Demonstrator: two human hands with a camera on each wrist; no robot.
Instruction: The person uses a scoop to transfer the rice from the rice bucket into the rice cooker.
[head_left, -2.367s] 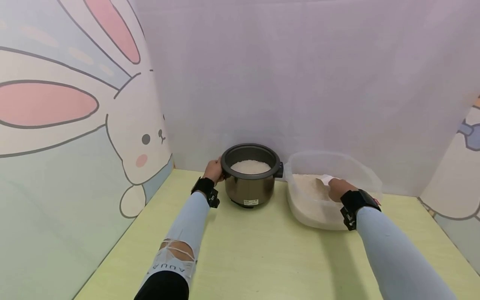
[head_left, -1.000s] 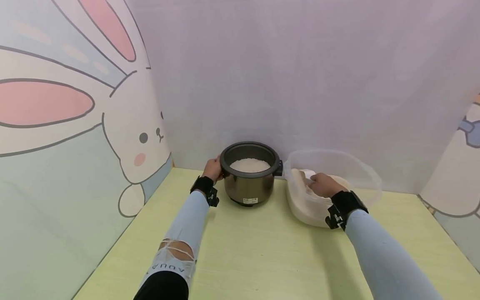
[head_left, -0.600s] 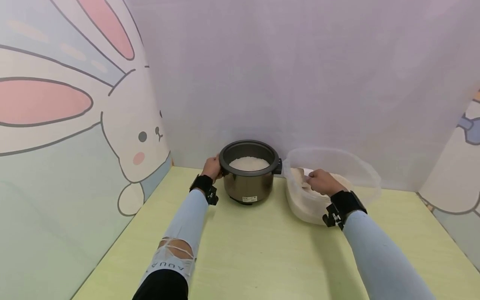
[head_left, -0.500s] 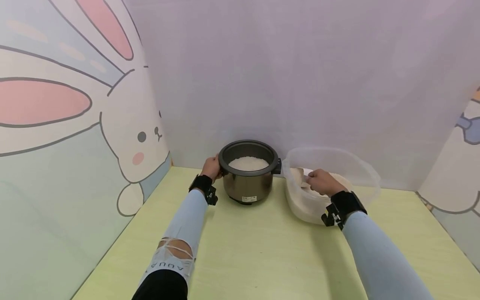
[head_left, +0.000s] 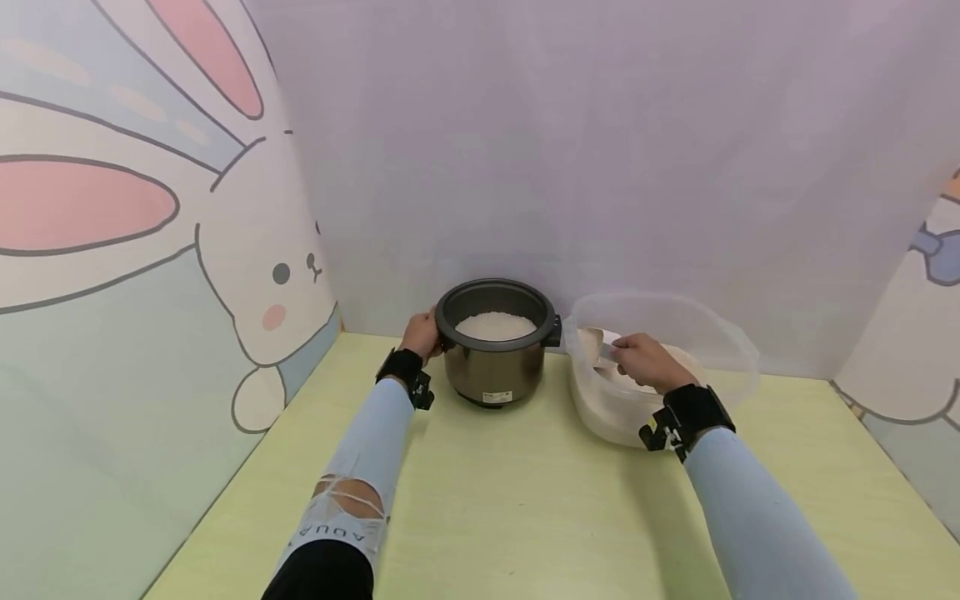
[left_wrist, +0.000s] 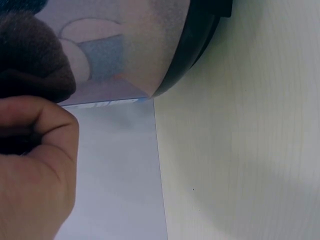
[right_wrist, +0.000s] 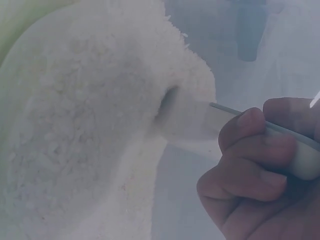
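Note:
A dark rice cooker (head_left: 495,373), lidless, stands against the back wall with white rice (head_left: 496,326) inside. My left hand (head_left: 422,335) grips its left side by the handle; the left wrist view has the fingers curled at the shiny body (left_wrist: 145,40). To the right is a translucent plastic tub (head_left: 738,354) of rice. Over it, my right hand (head_left: 649,362) holds a white scoop (head_left: 608,352) by its handle. Rice fills the scoop's bowl, near the tub's left wall. In the right wrist view the fingers wrap the handle (right_wrist: 305,160) above heaped rice (right_wrist: 65,135).
Both vessels rest on a pale yellow tabletop (head_left: 510,500). A white sheet (head_left: 570,150) hangs right behind them. At the left a wall (head_left: 112,375) with a printed rabbit borders the table, and another printed wall (head_left: 900,350) borders the right.
My right hand has moved left within the tub, and the scoop has come up out of the rice with a load. My left hand has kept its grip on the cooker.

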